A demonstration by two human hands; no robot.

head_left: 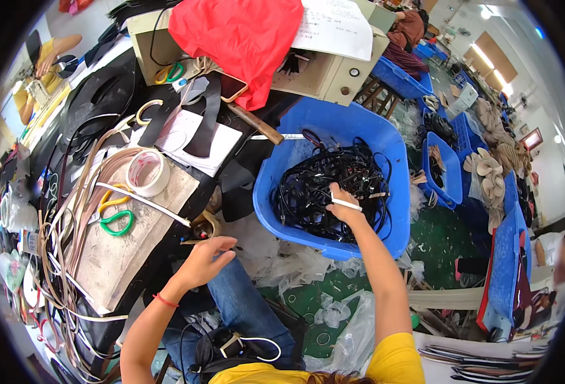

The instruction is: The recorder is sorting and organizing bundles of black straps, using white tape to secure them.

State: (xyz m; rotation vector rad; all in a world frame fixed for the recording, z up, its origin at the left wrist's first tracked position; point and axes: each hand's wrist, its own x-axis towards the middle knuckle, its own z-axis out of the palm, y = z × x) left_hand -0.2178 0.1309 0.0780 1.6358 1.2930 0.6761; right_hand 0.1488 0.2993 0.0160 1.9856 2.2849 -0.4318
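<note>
My right hand [342, 202] reaches into a blue plastic tub [273, 211], over a tangled heap of thin black straps [314, 173]. A short white stick [347, 204] lies across its fingers, gripped in the hand; what kind of thing it is I cannot make out. Whether the fingertips also pinch a strap is hidden. My left hand [205, 261] hovers over my knee beside the table edge, thumb and fingers apart, holding nothing. Near it on the table are green-and-yellow-handled scissors [117, 223], a roll of white tape [148, 173] and a long white strip [143, 203].
Beige and brown strips [62, 243] hang over the table's left side. Behind stands a cream machine housing [337, 77] under a red cloth [231, 38], with a phone [231, 88] close by. Plastic scraps [295, 256] litter the green floor. More blue tubs [442, 169] stand at right.
</note>
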